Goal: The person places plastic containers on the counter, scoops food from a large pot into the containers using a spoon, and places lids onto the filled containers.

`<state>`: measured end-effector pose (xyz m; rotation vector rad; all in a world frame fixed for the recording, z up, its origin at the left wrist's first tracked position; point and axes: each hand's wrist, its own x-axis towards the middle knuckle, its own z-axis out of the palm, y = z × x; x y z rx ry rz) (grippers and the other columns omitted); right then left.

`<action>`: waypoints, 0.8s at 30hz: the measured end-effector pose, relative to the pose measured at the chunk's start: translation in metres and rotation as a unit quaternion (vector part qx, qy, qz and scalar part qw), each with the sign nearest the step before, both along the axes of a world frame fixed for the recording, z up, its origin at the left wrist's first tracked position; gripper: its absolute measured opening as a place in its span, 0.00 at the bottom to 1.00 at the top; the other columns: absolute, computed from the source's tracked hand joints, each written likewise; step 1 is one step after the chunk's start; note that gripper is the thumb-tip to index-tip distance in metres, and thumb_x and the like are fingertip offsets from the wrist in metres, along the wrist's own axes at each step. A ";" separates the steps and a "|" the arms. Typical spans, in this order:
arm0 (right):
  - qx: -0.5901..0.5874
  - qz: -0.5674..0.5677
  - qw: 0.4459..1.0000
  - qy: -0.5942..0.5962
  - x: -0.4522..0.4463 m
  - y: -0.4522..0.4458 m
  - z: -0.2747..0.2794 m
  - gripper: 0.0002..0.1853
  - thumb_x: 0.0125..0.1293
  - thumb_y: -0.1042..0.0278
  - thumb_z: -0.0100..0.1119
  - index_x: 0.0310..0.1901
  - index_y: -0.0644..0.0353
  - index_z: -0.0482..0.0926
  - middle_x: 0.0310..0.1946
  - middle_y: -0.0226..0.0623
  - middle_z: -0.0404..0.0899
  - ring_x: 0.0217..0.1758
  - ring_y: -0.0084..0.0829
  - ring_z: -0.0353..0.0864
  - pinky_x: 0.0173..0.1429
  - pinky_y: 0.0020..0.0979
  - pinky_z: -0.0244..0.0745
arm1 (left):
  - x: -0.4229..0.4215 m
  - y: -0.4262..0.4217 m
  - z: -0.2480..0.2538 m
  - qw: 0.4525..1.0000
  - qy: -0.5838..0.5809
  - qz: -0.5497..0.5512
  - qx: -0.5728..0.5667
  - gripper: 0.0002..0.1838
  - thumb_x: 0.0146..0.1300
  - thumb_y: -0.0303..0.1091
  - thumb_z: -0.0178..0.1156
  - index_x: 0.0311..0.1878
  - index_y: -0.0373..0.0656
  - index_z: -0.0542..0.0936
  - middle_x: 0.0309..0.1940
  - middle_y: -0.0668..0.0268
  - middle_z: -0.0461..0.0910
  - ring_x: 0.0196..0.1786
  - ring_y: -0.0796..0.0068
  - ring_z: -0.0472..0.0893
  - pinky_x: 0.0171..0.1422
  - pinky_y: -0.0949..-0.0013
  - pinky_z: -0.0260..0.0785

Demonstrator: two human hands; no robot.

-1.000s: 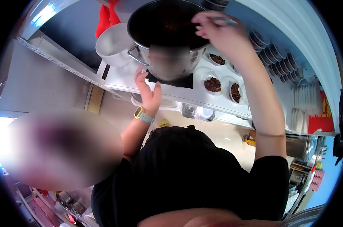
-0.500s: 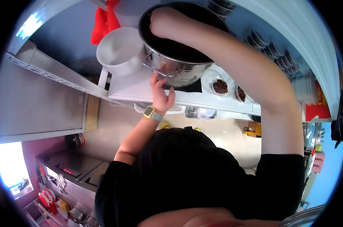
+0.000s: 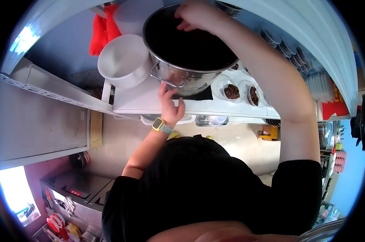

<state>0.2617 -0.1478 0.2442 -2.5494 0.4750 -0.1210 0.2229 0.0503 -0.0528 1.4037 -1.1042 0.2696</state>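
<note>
A large steel pot [image 3: 170, 72] with a very dark interior stands on the white shelf. My right hand [image 3: 196, 16] is over its far rim, fingers bent and apart, pointing into the opening. I see nothing in those fingers, though part of the hand is turned away. Close under the pot's wire side handle [image 3: 166, 80] is my left hand [image 3: 170, 105], with its thumb spread and fingertips near the pot wall. Whether they touch it I cannot tell. A yellow-cased watch [image 3: 158, 124] is on that wrist.
Left of the pot stands a white round tub [image 3: 124, 60], with red bags [image 3: 104, 34] behind it. Clear cups of reddish-brown bits [image 3: 231, 92] sit at its right. Stacked containers [image 3: 289, 50] line the right side, and the shelf edge [image 3: 142, 110] runs before my body.
My right hand has lifted and moved right toward the far rim, its closed fingers now loosened. More of the dark interior shows. My left hand stays beside the handle.
</note>
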 end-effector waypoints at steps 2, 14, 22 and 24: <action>0.051 -0.008 0.998 -0.022 -0.011 -0.001 0.007 0.14 0.71 0.64 0.53 0.51 0.63 0.81 0.48 0.45 0.83 0.51 0.42 0.86 0.57 0.39 0.81 | 0.000 -0.001 -0.001 1.000 0.000 0.005 -0.010 0.27 0.49 0.19 0.60 0.56 0.37 0.69 0.70 0.41 0.57 0.73 0.37 0.58 0.76 0.46 0.52; 0.385 -0.063 0.889 -0.238 -0.132 -0.028 0.022 0.14 0.75 0.62 0.51 0.49 0.65 0.78 0.46 0.45 0.83 0.51 0.43 0.86 0.56 0.39 0.83 | -0.003 -0.002 0.006 1.000 -0.018 0.008 -0.021 0.27 0.48 0.18 0.59 0.55 0.40 0.68 0.67 0.45 0.60 0.72 0.40 0.60 0.76 0.46 0.52; 0.444 -0.166 0.810 -0.344 -0.237 -0.060 -0.019 0.13 0.76 0.63 0.51 0.49 0.66 0.76 0.44 0.45 0.83 0.53 0.46 0.85 0.58 0.37 0.83 | -0.016 0.015 -0.040 0.990 -0.115 -0.025 0.072 0.17 0.44 0.21 0.62 0.39 0.48 0.74 0.47 0.59 0.69 0.48 0.54 0.69 0.54 0.53 0.63; 0.457 -0.153 0.792 -0.373 -0.270 -0.069 -0.022 0.13 0.76 0.64 0.50 0.48 0.67 0.76 0.43 0.46 0.83 0.54 0.47 0.85 0.57 0.36 0.83 | -0.036 0.006 -0.051 0.979 -0.186 -0.027 0.081 0.16 0.43 0.20 0.61 0.37 0.48 0.74 0.43 0.60 0.71 0.44 0.55 0.70 0.49 0.55 0.62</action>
